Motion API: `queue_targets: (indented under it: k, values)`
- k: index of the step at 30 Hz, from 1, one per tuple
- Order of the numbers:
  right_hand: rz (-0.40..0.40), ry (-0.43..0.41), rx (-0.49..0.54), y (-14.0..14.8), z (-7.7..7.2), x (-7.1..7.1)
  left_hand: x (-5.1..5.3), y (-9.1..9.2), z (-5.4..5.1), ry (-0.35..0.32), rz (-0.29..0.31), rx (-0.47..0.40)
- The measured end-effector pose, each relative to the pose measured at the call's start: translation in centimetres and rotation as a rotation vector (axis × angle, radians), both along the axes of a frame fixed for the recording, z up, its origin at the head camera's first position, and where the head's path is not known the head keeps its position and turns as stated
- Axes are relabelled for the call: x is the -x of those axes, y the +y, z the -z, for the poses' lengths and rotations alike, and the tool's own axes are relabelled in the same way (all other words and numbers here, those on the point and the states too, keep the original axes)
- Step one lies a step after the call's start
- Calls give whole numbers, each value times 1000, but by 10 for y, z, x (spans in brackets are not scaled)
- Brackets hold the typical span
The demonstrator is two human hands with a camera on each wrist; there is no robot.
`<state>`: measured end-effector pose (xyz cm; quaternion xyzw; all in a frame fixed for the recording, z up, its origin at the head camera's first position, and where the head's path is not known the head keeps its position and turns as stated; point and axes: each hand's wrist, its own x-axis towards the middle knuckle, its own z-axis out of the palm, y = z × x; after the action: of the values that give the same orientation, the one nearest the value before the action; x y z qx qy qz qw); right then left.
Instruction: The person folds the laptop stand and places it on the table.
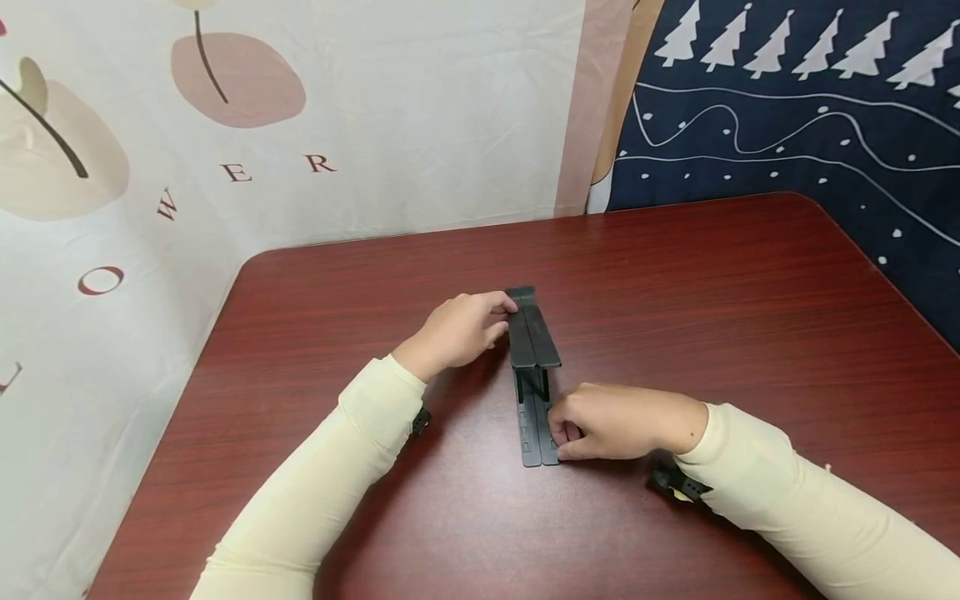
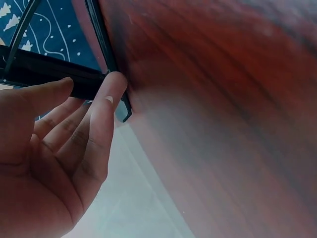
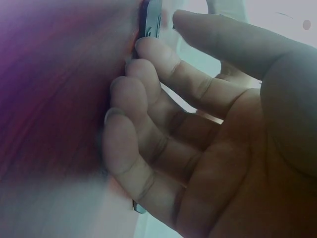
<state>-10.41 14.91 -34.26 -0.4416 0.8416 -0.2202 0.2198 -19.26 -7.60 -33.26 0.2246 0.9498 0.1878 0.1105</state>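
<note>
A black folding laptop stand [image 1: 534, 333], its two long bars side by side, stands on the table with the upper plate raised over the base [image 1: 532, 437]. My left hand [image 1: 461, 329] holds the far part of it from the left, fingertips at the plate's edge. In the left wrist view, the thumb lies by a dark cross panel [image 2: 84, 82] and a finger touches the stand near its hooked end. My right hand [image 1: 607, 421] grips the near right edge of the base. Curled fingers [image 3: 121, 141] lie along that edge in the right wrist view; they hide much of it.
The dark red wooden table [image 1: 337, 300] extends on every side of the stand. Behind its far edge hang a pale cloth [image 1: 412, 108] with letters and a navy cloth [image 1: 750, 125] with white trees. Dark devices [image 1: 675, 479] are strapped at both wrists.
</note>
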Motion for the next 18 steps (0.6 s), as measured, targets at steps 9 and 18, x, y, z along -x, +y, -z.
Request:
queue_targets:
  k: [9, 18]
  values:
    - [-1, -6, 2, -2, -1, 0, -4, -3, -2, -19, 10, 38]
    - [69, 80, 46, 8, -6, 13, -30, -12, -9, -18, -77, -71]
